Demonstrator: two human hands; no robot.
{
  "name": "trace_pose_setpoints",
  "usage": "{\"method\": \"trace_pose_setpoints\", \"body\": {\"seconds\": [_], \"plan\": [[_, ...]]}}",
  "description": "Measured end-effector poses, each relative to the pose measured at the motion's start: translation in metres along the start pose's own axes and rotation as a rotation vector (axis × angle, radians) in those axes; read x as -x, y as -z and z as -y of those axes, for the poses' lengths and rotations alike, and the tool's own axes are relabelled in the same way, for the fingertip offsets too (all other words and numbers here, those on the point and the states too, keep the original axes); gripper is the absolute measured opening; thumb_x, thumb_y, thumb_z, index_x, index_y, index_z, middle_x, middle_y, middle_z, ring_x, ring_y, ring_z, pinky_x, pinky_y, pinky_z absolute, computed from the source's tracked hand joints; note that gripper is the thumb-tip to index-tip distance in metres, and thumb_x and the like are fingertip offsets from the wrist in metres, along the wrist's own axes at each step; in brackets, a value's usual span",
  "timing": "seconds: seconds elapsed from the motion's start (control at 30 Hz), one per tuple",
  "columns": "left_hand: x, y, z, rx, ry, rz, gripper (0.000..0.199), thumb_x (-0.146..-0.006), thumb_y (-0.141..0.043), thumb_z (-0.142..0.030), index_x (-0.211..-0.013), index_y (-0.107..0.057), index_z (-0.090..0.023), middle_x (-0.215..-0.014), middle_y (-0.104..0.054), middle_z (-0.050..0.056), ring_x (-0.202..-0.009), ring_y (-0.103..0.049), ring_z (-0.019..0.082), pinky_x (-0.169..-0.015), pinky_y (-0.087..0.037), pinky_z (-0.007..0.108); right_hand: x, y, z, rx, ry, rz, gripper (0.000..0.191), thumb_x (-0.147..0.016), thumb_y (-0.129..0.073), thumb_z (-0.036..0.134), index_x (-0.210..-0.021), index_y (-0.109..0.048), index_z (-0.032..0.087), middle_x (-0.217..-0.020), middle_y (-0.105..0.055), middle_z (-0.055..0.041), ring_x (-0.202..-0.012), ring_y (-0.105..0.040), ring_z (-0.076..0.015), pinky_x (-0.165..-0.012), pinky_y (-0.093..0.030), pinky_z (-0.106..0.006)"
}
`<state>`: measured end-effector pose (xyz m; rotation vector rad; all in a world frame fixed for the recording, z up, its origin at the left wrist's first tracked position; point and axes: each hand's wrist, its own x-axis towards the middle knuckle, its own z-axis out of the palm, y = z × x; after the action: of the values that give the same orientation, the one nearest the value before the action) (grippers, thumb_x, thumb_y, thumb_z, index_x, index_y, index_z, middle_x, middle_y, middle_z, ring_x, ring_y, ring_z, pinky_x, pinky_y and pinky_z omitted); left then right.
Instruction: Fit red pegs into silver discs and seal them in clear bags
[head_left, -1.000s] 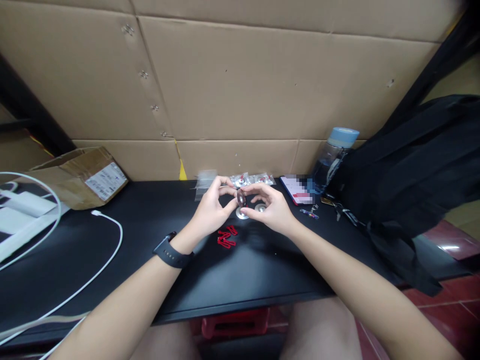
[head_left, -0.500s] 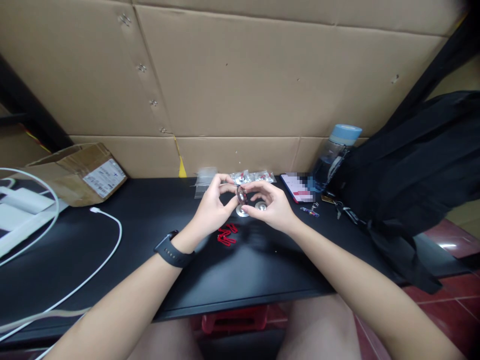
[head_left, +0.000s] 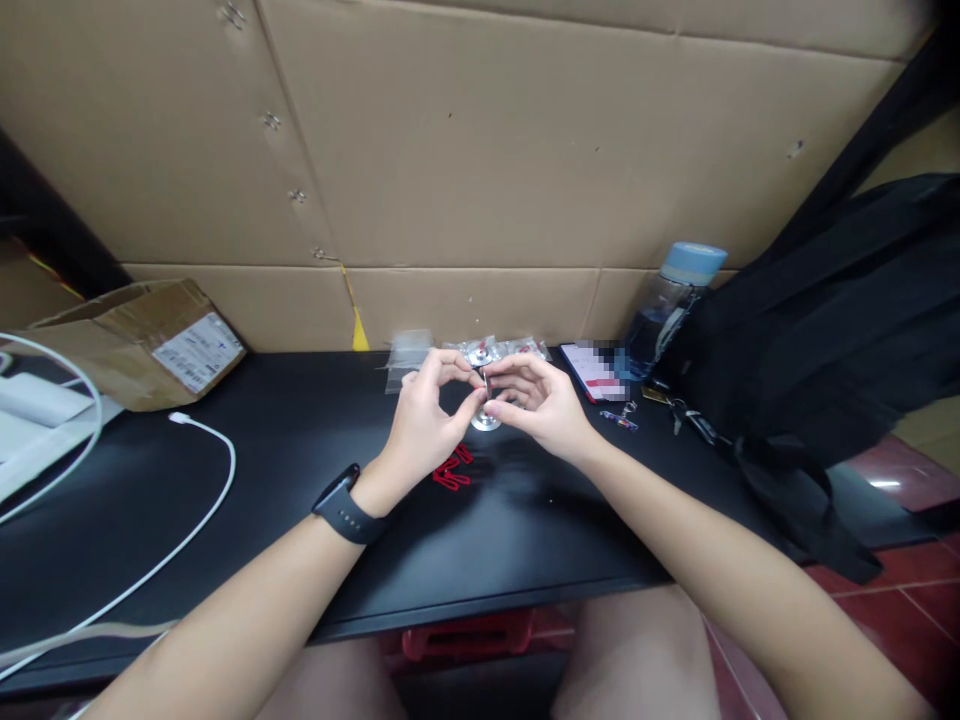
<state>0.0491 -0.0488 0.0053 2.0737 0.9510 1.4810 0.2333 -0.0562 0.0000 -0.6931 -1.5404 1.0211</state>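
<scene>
Between the fingertips of my left hand [head_left: 435, 408] and my right hand [head_left: 547, 405], a small round metal piece [head_left: 487, 384] is held edge-on, both hands pinching it. Just below it on the black table lies a silver metal disc [head_left: 486, 420], partly covered by my fingers. Several red loops [head_left: 452, 468] rest on the table nearer to me, below my left hand. Behind my hands are clear plastic bags [head_left: 480, 350] with metal and red parts inside, and a flat clear bag [head_left: 409, 350] lies to their left.
On the black table [head_left: 300, 400] stand an open cardboard box [head_left: 161, 345] and a white cable [head_left: 225, 470] at left. At right are a phone [head_left: 589, 370], keys [head_left: 677, 415], a blue-lidded bottle [head_left: 667, 310] and a black backpack [head_left: 832, 330]. Cardboard walls the back.
The held metal piece has turned from showing its face to edge-on. My left hand's thumb has come up closer to it. The view has shifted slightly.
</scene>
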Motion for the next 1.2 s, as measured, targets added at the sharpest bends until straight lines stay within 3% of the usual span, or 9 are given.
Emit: {"method": "trace_pose_setpoints", "body": {"seconds": [0.23, 0.53, 0.77, 0.97, 1.2], "plan": [[0.004, 0.002, -0.011, -0.273, -0.09, -0.064, 0.013, -0.09, -0.068, -0.026, -0.098, -0.058, -0.024, -0.098, -0.072, 0.003, -0.102, -0.068, 0.024, -0.098, -0.043, 0.043, -0.001, 0.006, -0.003, -0.109, -0.059, 0.035, 0.051, -0.07, -0.09, 0.044, -0.109, -0.062, 0.028, -0.114, -0.069, -0.005, -0.102, -0.071, -0.0217, -0.098, -0.06, -0.042], [0.004, 0.007, -0.02, -0.444, -0.137, -0.114, 0.007, -0.089, -0.072, -0.03, -0.088, -0.066, -0.025, -0.092, -0.076, 0.001, -0.105, -0.064, 0.028, -0.098, -0.032, 0.046, 0.0, 0.011, -0.008, -0.166, -0.115, 0.078, 0.056, -0.07, -0.091, 0.043, -0.114, -0.06, 0.029, -0.117, -0.069, -0.0065, -0.107, -0.069, -0.0223, -0.094, -0.059, -0.038], [0.004, 0.007, -0.021, -0.452, -0.199, -0.158, 0.008, -0.089, -0.074, -0.029, -0.087, -0.068, -0.024, -0.089, -0.077, 0.0, -0.102, -0.066, 0.025, -0.093, -0.03, 0.043, 0.001, 0.011, -0.007, -0.26, -0.131, 0.074, 0.05, -0.071, -0.091, 0.034, -0.112, -0.063, 0.028, -0.112, -0.069, -0.0055, -0.103, -0.069, -0.0199, -0.087, -0.059, -0.032], [0.006, 0.004, -0.027, -0.345, -0.091, -0.172, 0.017, -0.079, -0.078, -0.018, -0.087, -0.064, -0.023, -0.09, -0.076, -0.004, -0.091, -0.071, 0.021, -0.092, -0.033, 0.04, 0.0, 0.01, -0.007, -0.303, -0.138, 0.117, 0.05, -0.071, -0.092, 0.026, -0.112, -0.063, 0.027, -0.114, -0.07, -0.0049, -0.102, -0.069, -0.0186, -0.092, -0.057, -0.033], [0.004, 0.003, -0.022, -0.17, 0.022, -0.11, 0.022, -0.08, -0.076, -0.015, -0.092, -0.06, -0.024, -0.087, -0.077, -0.005, -0.096, -0.073, 0.023, -0.094, -0.04, 0.041, -0.001, 0.008, -0.007, -0.255, -0.134, 0.083, 0.048, -0.069, -0.092, 0.026, -0.105, -0.062, 0.026, -0.115, -0.072, -0.0046, -0.1, -0.071, -0.0178, -0.094, -0.058, -0.034]]}}
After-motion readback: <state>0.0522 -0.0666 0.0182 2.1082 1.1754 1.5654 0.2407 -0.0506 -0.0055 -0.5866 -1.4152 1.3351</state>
